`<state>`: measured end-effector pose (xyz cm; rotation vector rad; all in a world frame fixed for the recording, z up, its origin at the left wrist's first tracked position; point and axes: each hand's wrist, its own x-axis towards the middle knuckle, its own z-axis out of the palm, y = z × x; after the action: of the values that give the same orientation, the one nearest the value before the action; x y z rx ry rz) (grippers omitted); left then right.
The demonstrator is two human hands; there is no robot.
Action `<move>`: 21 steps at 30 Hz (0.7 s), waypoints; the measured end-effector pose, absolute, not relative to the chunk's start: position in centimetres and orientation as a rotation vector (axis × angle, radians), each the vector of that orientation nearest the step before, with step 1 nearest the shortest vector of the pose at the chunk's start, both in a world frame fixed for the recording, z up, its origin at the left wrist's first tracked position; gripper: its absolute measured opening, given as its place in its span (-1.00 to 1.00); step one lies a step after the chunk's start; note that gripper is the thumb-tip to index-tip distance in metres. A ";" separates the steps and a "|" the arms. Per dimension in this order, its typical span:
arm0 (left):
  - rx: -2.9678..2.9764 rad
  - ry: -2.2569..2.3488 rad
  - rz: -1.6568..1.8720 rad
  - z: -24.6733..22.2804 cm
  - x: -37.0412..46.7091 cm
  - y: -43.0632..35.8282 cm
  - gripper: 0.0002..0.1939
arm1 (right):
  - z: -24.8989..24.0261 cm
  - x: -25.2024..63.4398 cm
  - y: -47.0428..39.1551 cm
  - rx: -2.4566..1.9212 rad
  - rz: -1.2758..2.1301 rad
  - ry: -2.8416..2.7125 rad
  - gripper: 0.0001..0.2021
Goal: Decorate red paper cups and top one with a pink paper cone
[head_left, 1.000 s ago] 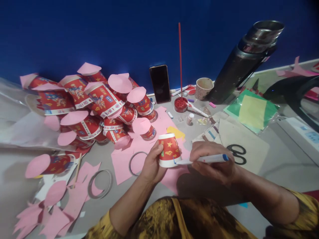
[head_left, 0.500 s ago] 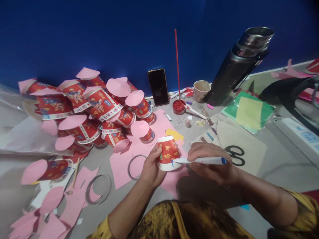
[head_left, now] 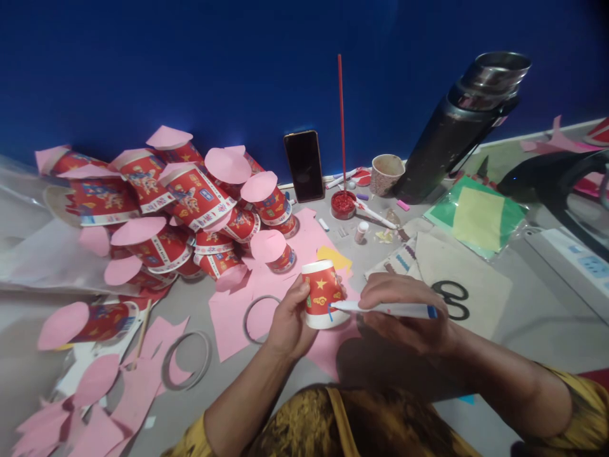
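A red paper cup [head_left: 320, 291] with gold star and cloud prints stands upside down in my left hand [head_left: 291, 320], the thumb along its left side and fingers behind it. My right hand [head_left: 409, 311] grips a white marker [head_left: 394, 310] with a blue end. Its tip rests on the cup's red side near the white rim, at a short blue line [head_left: 330, 311]. Beneath and beyond the cup lie pink paper sheets [head_left: 233, 324] and a yellow scrap [head_left: 334, 258].
Many red cups with pink paper cones [head_left: 190, 197] are heaped at the left. Rings of tape [head_left: 188, 362] lie nearby. A phone [head_left: 303, 166] leans on the blue wall, beside a jar of red paste [head_left: 343, 205]. A black thermos [head_left: 442, 133] and scissors [head_left: 451, 298] are at the right.
The marker tip has shifted very slightly on the cup, and the blue line looks a little different. Both hands keep their grip; the view has moved slightly.
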<state>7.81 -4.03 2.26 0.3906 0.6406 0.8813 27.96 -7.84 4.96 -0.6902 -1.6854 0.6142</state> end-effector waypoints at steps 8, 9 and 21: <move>0.411 0.643 0.857 2.4 7.6 -4.0 -0.61 | 5.1 28.0 -7.9 -0.694 0.597 -1.695 -0.78; 0.407 0.648 0.858 2.4 7.6 -4.0 -0.62 | 5.1 28.0 -7.9 -0.694 0.594 -1.690 -0.78; 0.312 0.645 0.897 2.5 7.5 -4.0 -0.48 | 5.1 27.9 -7.9 -0.734 0.563 -1.682 -0.83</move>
<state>7.52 -3.97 2.50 0.3119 0.6450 0.8974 27.90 -7.89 5.12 -0.7341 -1.6818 0.5626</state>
